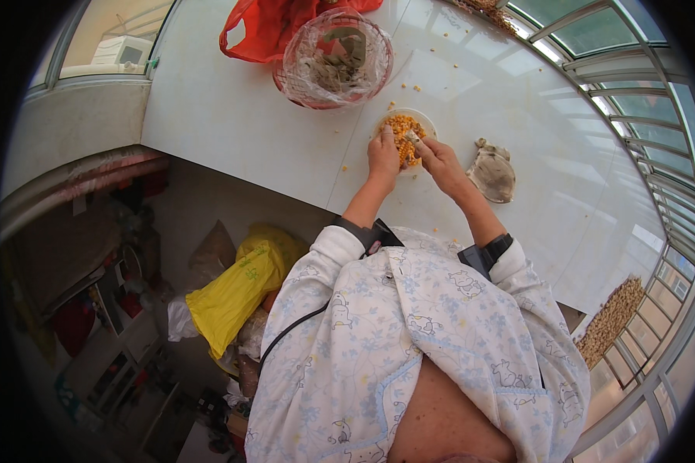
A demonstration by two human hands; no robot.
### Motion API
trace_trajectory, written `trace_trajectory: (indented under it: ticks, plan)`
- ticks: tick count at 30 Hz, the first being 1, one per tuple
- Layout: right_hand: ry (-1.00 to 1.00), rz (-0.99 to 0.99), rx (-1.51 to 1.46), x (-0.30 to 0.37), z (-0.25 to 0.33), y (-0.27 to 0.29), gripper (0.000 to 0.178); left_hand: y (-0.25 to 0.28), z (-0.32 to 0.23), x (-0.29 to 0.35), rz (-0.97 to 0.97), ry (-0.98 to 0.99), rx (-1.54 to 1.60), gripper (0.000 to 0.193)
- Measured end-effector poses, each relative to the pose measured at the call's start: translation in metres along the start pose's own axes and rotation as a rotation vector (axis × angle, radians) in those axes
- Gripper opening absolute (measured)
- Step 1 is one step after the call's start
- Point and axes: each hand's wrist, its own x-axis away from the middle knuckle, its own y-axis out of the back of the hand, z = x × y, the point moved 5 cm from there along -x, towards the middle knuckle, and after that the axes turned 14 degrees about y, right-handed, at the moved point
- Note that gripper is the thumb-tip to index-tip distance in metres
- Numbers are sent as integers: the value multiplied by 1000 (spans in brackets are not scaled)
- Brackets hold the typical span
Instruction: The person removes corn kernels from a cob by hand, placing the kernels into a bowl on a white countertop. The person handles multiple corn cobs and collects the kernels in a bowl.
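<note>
Corn kernels (404, 126), orange-yellow: contained in a round pale bowl (432, 122), set on the desk (232, 116) directly before the person, presumably so that both hands are served at an easy reach.

Left grip (384, 156): held at the bowl's left side, fingers curled inward; whether anything is pinched cannot be told at this size.

Right grip (440, 160): angled in from the right, fingers drawn nearly together over the kernels; a small pale patch is seen at the tips, but whether a held piece or a finger covering cannot be told. Both are placed low over the bowl, apparently so that loose kernels are caught.

Stray kernels (416, 88): scattered around the bowl, seemingly spilled rather than arranged.

Stained cloth item (492, 173), possibly a glove: laid flat to the right, clear of the bowl.

Red basket (280, 79): stood beyond the bowl, lined with clear plastic (378, 48), probably for cleanliness; greyish scraps (328, 76) are contained.

Red bag (256, 35): placed behind the basket.

Yellow bag (235, 297): stowed below desk level, at left.
</note>
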Motion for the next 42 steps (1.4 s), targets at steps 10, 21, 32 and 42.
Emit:
trace_trajectory:
  ticks: [10, 21, 32, 42]
  plan:
    - [147, -82, 312, 0, -6, -10, 32, 3, -6, -9, -230, -294, -288, 45]
    - [-110, 99, 17, -15, -14, -3, 36, 9, -5, -13, -34, -84, -169, 43]
    - [224, -41, 464, -2, 1, -23, 23, 11, 3, -21, -189, -258, -164, 43]
    - [277, -73, 640, -2, 3, -34, 21, 10, 6, -15, -203, -149, -49, 41]
